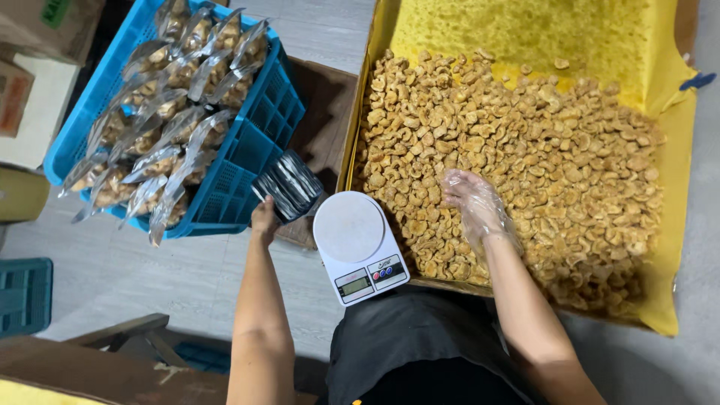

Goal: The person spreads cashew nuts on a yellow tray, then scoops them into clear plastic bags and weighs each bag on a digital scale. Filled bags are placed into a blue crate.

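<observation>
Grey tiled floor w/ boxes around; step looks like bagging by weight, scooping stage; next move prob. needs a handful carried over to the pouch. Right hand [474, 204], in clear glove, fingers spread & curled down into fried snack pieces [525, 150]; left hand [264, 220] pinches empty foil pouch [289, 185]; white scale [358, 244] between hands; blue crate [247, 142] of filled bags just beyond left hand.

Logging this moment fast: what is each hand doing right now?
Left hand: closed on an empty clear pouch, held up beside the white scale.
Right hand: gloved, fingers down in the pile of fried snacks; grip cannot be told.
</observation>
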